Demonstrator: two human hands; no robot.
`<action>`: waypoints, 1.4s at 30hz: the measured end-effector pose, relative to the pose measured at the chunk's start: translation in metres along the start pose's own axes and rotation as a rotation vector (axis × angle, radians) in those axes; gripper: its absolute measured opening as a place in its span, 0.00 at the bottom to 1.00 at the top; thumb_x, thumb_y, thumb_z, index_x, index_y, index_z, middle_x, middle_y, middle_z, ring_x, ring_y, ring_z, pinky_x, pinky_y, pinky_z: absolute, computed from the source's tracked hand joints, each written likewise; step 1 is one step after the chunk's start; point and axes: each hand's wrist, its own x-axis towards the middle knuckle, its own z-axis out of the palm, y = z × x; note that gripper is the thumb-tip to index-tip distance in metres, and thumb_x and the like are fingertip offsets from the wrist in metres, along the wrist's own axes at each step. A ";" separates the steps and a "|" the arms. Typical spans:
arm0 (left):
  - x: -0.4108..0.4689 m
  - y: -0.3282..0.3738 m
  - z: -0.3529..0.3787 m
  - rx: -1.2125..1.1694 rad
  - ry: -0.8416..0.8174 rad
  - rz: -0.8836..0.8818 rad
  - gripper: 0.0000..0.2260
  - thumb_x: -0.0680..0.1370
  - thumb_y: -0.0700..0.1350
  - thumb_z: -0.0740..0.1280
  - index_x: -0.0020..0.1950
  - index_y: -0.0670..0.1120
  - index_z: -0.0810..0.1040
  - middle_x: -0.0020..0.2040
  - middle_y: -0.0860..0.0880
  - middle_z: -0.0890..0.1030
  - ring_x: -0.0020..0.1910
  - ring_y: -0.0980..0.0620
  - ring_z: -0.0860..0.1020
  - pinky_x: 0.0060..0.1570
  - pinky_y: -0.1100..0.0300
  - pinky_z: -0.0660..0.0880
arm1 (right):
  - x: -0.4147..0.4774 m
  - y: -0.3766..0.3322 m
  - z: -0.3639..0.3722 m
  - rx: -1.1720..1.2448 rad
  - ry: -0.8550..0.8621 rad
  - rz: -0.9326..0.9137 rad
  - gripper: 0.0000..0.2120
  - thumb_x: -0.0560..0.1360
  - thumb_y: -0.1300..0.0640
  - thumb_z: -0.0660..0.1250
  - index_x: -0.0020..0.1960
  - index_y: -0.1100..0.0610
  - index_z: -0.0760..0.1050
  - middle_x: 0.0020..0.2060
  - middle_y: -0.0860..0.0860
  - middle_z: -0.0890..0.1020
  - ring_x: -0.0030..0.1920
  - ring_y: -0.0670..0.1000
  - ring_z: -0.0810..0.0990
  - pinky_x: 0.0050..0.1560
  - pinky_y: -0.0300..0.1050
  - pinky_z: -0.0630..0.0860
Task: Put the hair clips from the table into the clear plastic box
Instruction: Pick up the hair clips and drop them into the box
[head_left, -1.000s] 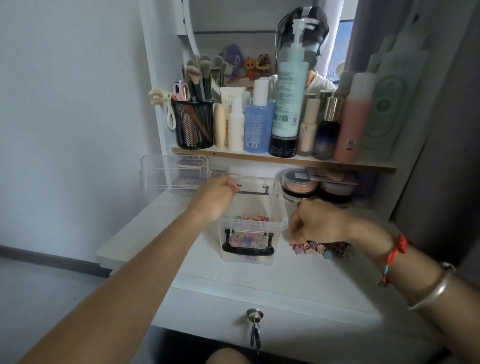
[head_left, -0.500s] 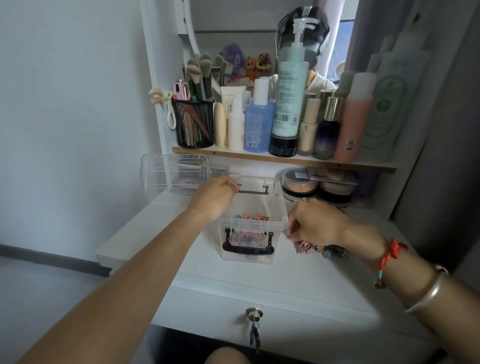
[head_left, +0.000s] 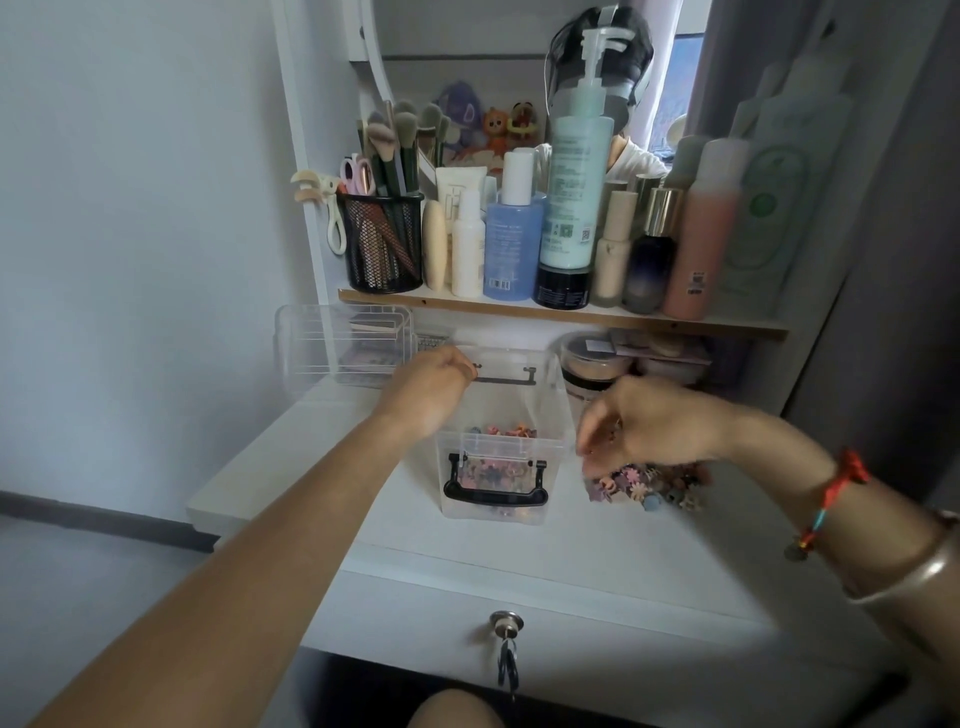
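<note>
Hair clips (head_left: 647, 480): small flower-shaped pieces in a loose pile on the white tabletop (head_left: 571, 551), just right of the clear box (head_left: 550, 415). More clips (head_left: 501, 431) already lie on the bottom of the box, seen through its walls. The box stands upright and open at the top, with a black handle (head_left: 496, 493) hanging down on the near wall.

Right hand (head_left: 654, 421): above the pile, close to the right wall of the box, back of the hand up and fingers curled downward. The fingertips are motion-blurred, so I cannot tell whether a clip is pinched between them. A red cord bracelet (head_left: 836, 499) and a pale bangle (head_left: 909, 571) sit on the right wrist.

Left hand (head_left: 431, 387): at the far left corner of the box, fingers curled over the rim, gripping it.

Surroundings: a second clear organizer (head_left: 322, 343) at the back left of the tabletop. Round jars (head_left: 592, 369) at the back right, under a wooden shelf (head_left: 561, 314). On the shelf are a black mesh cup (head_left: 384, 244) of makeup brushes, a blue bottle (head_left: 511, 249), a tall green pump bottle (head_left: 574, 192) and other bottles in a row. A key (head_left: 506, 660) hangs in the lock of the drawer (head_left: 623, 670) below the tabletop.
</note>
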 end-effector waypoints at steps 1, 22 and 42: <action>0.000 0.000 0.000 0.001 0.002 0.002 0.07 0.79 0.41 0.56 0.48 0.48 0.73 0.50 0.50 0.73 0.50 0.48 0.72 0.54 0.54 0.69 | -0.001 0.003 0.006 -0.071 -0.070 0.008 0.04 0.67 0.58 0.74 0.41 0.52 0.81 0.34 0.44 0.80 0.34 0.38 0.76 0.35 0.26 0.69; -0.001 0.003 0.004 0.030 0.019 -0.005 0.12 0.78 0.41 0.55 0.56 0.44 0.76 0.51 0.49 0.73 0.60 0.41 0.74 0.53 0.56 0.68 | 0.006 -0.003 -0.005 0.217 0.398 -0.072 0.02 0.72 0.58 0.69 0.44 0.53 0.79 0.38 0.45 0.80 0.37 0.38 0.76 0.39 0.21 0.68; -0.002 0.005 0.006 0.020 0.025 -0.009 0.12 0.79 0.41 0.55 0.57 0.42 0.76 0.59 0.44 0.76 0.60 0.41 0.74 0.57 0.54 0.70 | -0.004 -0.007 -0.015 0.154 0.284 -0.072 0.07 0.68 0.60 0.74 0.38 0.52 0.76 0.33 0.44 0.78 0.32 0.39 0.74 0.33 0.24 0.68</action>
